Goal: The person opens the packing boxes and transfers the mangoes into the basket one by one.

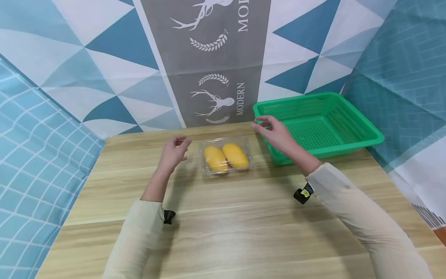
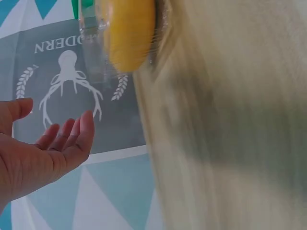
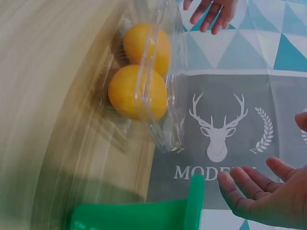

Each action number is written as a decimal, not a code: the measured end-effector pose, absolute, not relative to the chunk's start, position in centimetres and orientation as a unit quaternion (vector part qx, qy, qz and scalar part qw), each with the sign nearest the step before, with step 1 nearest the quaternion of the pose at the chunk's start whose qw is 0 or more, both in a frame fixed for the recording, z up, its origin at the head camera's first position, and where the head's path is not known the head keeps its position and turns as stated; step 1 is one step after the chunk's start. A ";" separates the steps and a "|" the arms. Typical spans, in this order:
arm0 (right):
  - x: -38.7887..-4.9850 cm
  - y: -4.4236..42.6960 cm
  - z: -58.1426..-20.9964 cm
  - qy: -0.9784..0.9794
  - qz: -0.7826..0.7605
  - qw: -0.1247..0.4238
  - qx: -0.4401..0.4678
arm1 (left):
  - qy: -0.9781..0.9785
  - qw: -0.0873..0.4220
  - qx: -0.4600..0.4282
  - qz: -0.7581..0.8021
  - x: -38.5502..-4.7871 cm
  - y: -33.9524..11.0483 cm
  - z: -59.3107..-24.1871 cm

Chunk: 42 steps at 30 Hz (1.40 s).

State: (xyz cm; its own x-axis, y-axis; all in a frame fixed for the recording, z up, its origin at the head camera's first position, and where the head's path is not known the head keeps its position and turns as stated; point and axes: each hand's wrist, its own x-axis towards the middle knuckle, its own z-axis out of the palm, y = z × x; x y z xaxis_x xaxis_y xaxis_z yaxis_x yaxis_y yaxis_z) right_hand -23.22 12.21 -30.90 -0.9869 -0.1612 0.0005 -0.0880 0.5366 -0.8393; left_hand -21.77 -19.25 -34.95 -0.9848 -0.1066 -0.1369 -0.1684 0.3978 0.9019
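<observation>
Two yellow mangoes (image 1: 225, 157) lie side by side in a clear plastic box (image 1: 227, 172) on the wooden table, its see-through lid over them. To the left of the box my left hand (image 1: 173, 153) is held above the table, fingers loosely bent and holding nothing. My right hand (image 1: 273, 133) hovers between the box and the green basket (image 1: 317, 155), over the basket's left rim, also holding nothing. The right wrist view shows the mangoes (image 3: 139, 91) through the plastic, with my right hand (image 3: 268, 194) apart from the box.
The green plastic basket stands at the back right of the table (image 1: 223, 232), with no contents visible in it. A patterned cloth with deer prints (image 1: 216, 100) hangs behind the table. Blue cloth (image 1: 38, 166) borders the left side.
</observation>
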 end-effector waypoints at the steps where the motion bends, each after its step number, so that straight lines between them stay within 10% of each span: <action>1: -23.1 12.2 -31.1 0.874 -0.479 0.039 -0.071 | 0.832 0.033 -0.084 0.547 -21.8 -19.1 -35.2; 42: -22.2 10.1 -34.1 0.864 -0.480 0.069 -0.133 | 0.747 0.155 -0.133 0.632 -21.8 -17.6 -39.6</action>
